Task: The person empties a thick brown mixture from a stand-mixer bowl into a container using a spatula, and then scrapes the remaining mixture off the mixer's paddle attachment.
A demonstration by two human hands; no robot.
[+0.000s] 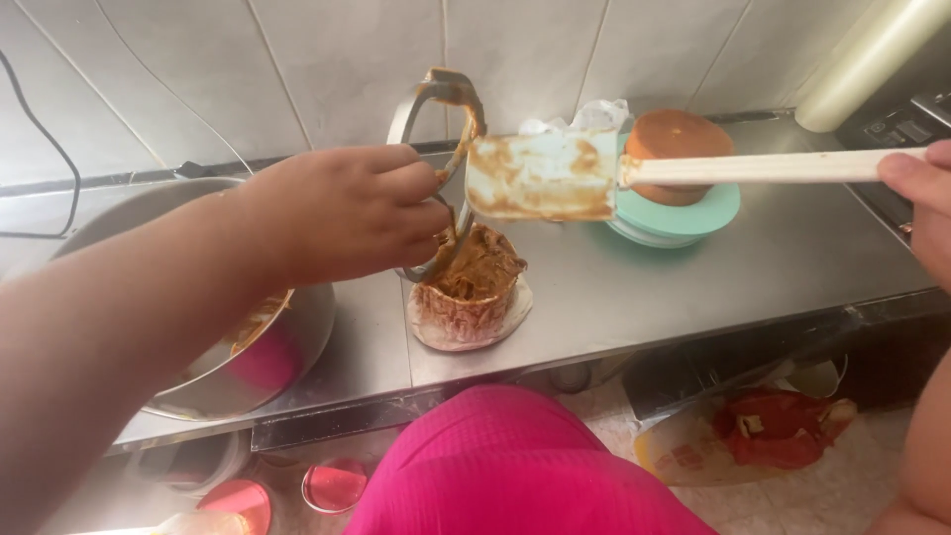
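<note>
My left hand (347, 213) grips a metal mixer beater (441, 109) smeared with brown cream, holding it upright over a small clear container (468, 297) heaped with the same cream. My right hand (923, 203) at the right edge holds the pale handle of a spatula (545, 176). Its light blue blade, streaked with brown, rests against the beater. The container stands on a steel counter (634, 287).
A steel mixing bowl (297, 337) with cream residue sits at the left under my forearm. A brown cake layer (679, 139) rests on a turquoise plate (684, 216) behind. A roll of cling film (872, 54) leans at the top right. Tiled wall behind.
</note>
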